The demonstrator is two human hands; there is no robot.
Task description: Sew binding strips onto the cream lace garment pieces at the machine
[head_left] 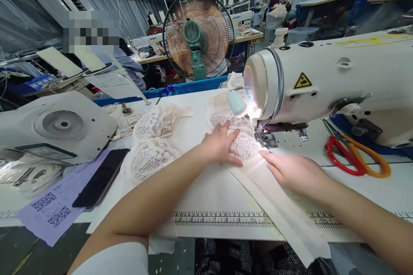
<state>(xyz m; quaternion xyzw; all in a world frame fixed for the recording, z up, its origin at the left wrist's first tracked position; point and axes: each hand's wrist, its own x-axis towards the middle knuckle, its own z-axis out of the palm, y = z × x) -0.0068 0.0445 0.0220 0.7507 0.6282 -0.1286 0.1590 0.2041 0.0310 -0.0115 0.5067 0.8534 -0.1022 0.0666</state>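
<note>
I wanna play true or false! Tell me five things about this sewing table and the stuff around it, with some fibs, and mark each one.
1. The left hand is spread over lace. True.
2. The right hand is holding the phone. False: it touches the pale cloth, and the phone lies on the table.
3. The phone is partly on purple paper. True.
4. The triangle sticker is blue. False: it is yellow and black.
5. The fan has a green middle. True.
</note>
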